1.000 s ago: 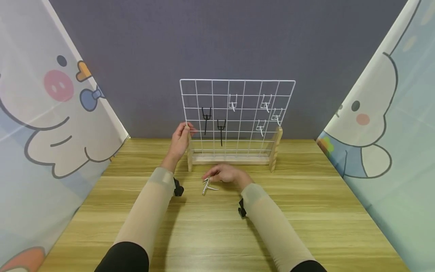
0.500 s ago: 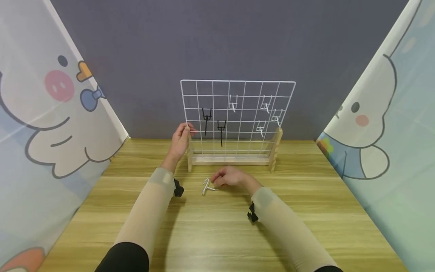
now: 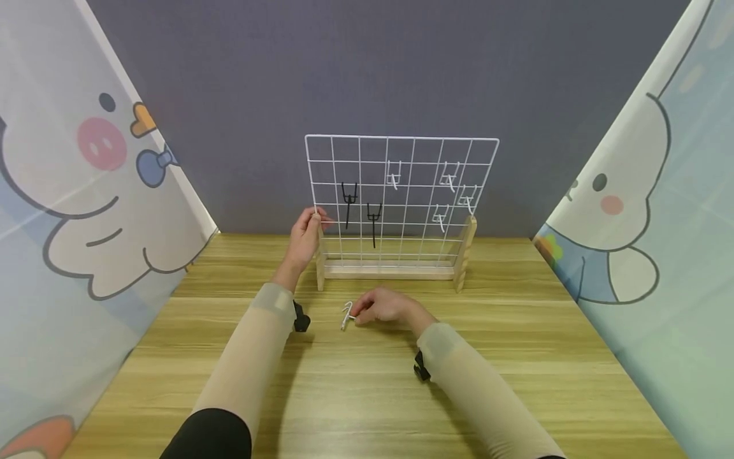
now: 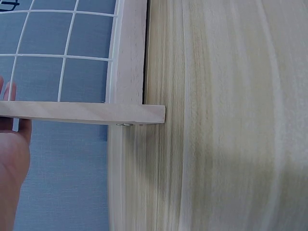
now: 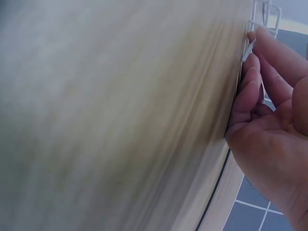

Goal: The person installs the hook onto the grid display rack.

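Observation:
A white wire grid rack (image 3: 401, 136) stands upright on a wooden base (image 3: 390, 273) with wooden side posts. My left hand (image 3: 304, 239) grips the top of its left post (image 4: 82, 111), with fingers behind and thumb in front at the grid's edge. On the table just in front of the rack lies a white metal hook (image 3: 346, 317). My right hand (image 3: 383, 305) pinches the hook's prong between thumb and fingers, and the right wrist view shows the prong tip (image 5: 248, 50) poking out beside the fingers.
Two black hooks (image 3: 349, 198) hang on the grid's left half. Several white hooks (image 3: 448, 179) hang toward its middle and right. Printed curtains (image 3: 613, 191) flank the wooden table (image 3: 344, 395), and a dark grey wall (image 3: 401, 64) stands behind.
My right hand drew back to the right from the hook's top end, then came left again onto its prong. The hook stays on the table. My left hand has kept its place.

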Motion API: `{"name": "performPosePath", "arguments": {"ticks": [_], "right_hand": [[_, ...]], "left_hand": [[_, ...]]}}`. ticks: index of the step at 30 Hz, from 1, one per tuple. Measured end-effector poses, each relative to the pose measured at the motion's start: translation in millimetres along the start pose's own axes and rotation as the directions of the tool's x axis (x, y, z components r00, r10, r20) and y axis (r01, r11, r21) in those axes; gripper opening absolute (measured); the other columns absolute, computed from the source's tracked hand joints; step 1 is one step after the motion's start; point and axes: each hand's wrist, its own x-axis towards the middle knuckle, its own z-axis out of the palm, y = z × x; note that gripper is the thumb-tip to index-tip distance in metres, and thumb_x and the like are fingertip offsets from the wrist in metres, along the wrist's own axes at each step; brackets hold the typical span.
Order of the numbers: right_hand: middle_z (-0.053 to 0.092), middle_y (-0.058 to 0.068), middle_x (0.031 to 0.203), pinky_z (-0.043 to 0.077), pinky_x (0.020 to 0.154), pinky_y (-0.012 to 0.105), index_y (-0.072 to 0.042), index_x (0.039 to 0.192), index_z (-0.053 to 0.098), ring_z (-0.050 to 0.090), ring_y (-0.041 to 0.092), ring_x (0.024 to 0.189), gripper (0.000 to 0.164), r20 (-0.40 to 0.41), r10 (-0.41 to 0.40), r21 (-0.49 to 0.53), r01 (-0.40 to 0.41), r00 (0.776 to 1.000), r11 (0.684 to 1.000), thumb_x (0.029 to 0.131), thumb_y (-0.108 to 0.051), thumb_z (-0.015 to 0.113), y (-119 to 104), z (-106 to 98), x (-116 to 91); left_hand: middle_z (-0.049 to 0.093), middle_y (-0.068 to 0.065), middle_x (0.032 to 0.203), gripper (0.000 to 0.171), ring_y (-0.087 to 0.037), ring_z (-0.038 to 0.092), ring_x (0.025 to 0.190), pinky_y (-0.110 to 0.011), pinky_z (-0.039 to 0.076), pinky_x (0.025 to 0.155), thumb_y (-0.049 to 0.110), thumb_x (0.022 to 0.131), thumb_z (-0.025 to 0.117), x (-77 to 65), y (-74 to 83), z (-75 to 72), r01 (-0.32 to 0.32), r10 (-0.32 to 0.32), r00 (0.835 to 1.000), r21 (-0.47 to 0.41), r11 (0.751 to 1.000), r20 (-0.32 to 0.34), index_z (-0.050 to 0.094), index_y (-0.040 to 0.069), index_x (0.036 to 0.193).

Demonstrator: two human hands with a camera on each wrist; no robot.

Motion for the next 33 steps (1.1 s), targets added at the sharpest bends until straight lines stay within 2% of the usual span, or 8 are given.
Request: {"name": "performPosePath", "arguments": {"ticks": [5, 9, 14, 18, 25, 28, 31, 33], "right_hand": [[0.081, -0.001, 0.112, 0.053, 0.093, 0.023, -0.009, 0.111, 0.084, 0.066, 0.007, 0.102, 0.015, -0.017, -0.002, -0.044, 0.002, 1.0, 0.999, 0.097, -0.014, 0.082, 0.2, 2.5, 1.5], [0.08, -0.001, 0.106, 0.053, 0.09, 0.022, -0.006, 0.108, 0.083, 0.064, 0.007, 0.097, 0.013, -0.022, -0.011, -0.062, 0.01, 1.0, 0.998, 0.097, -0.013, 0.081, 1.1, 3.6, 2.3], [0.077, -0.003, 0.101, 0.049, 0.082, 0.023, -0.006, 0.105, 0.082, 0.059, 0.009, 0.091, 0.01, -0.023, 0.006, -0.034, -0.007, 1.0, 0.999, 0.098, -0.012, 0.08, 1.2, 3.4, 1.2], [0.074, -0.003, 0.099, 0.047, 0.079, 0.024, -0.007, 0.106, 0.08, 0.056, 0.012, 0.089, 0.011, -0.019, 0.025, 0.0, -0.025, 1.0, 1.0, 0.097, -0.014, 0.081, 1.0, 0.7, 0.2], [0.071, -0.005, 0.095, 0.045, 0.077, 0.025, -0.005, 0.104, 0.077, 0.054, 0.013, 0.087, 0.011, -0.034, 0.041, 0.081, -0.038, 0.999, 0.996, 0.096, -0.011, 0.081, 4.8, -4.2, 0.8], [0.071, -0.005, 0.094, 0.045, 0.078, 0.025, -0.004, 0.104, 0.076, 0.055, 0.013, 0.087, 0.011, -0.037, 0.037, 0.109, -0.033, 0.999, 0.994, 0.095, -0.01, 0.081, 4.9, -5.3, 0.3], [0.071, -0.004, 0.095, 0.046, 0.078, 0.024, -0.004, 0.104, 0.075, 0.056, 0.013, 0.088, 0.011, -0.037, 0.035, 0.128, -0.03, 0.999, 0.991, 0.095, -0.008, 0.081, 5.0, -5.7, 0.1], [0.071, -0.003, 0.096, 0.047, 0.078, 0.024, -0.004, 0.105, 0.075, 0.057, 0.013, 0.087, 0.011, -0.038, 0.035, 0.141, -0.029, 0.999, 0.99, 0.096, -0.009, 0.081, 5.7, -5.9, 0.3]], "left_hand": [[0.06, -0.04, 0.129, 0.03, -0.044, 0.068, 0.124, -0.058, 0.048, 0.124, 0.01, 0.118, 0.039, -0.6, 1.0, 0.2, 0.004, -0.004, 1.0, 0.021, 1.0, 0.003, 0.049, -0.016, 0.129], [0.062, -0.04, 0.128, 0.032, -0.039, 0.07, 0.121, -0.056, 0.05, 0.12, 0.012, 0.118, 0.04, -0.6, 1.1, 0.8, 0.006, -0.006, 1.0, 0.033, 0.999, -0.005, 0.051, -0.016, 0.13], [0.064, -0.04, 0.128, 0.033, -0.039, 0.07, 0.121, -0.05, 0.053, 0.116, 0.012, 0.118, 0.04, -0.2, 0.4, 0.2, 0.002, -0.002, 1.0, 0.049, 0.999, -0.003, 0.053, -0.015, 0.132], [0.066, -0.035, 0.124, 0.032, -0.038, 0.07, 0.12, -0.05, 0.054, 0.115, 0.011, 0.118, 0.04, 1.0, -0.7, -0.2, -0.003, 0.004, 1.0, 0.047, 0.999, -0.01, 0.055, -0.014, 0.131], [0.07, -0.009, 0.112, 0.029, -0.017, 0.072, 0.109, -0.042, 0.055, 0.111, 0.01, 0.118, 0.041, 2.4, -1.2, 0.0, -0.015, 0.015, 1.0, 0.027, 1.0, -0.009, 0.054, -0.014, 0.129], [0.071, -0.009, 0.112, 0.029, -0.014, 0.072, 0.107, -0.044, 0.055, 0.112, 0.01, 0.118, 0.041, 2.3, -1.4, 0.2, -0.013, 0.013, 1.0, 0.027, 1.0, -0.013, 0.055, -0.013, 0.128], [0.069, -0.016, 0.116, 0.03, -0.015, 0.071, 0.108, -0.053, 0.053, 0.115, 0.011, 0.118, 0.04, 2.6, -1.7, -0.1, -0.006, 0.006, 1.0, 0.034, 0.999, -0.009, 0.054, -0.014, 0.129], [0.068, -0.021, 0.118, 0.031, -0.016, 0.07, 0.11, -0.053, 0.052, 0.116, 0.012, 0.118, 0.04, 2.1, -1.2, -0.9, -0.002, 0.002, 1.0, 0.044, 0.999, -0.005, 0.054, -0.013, 0.13]]}}
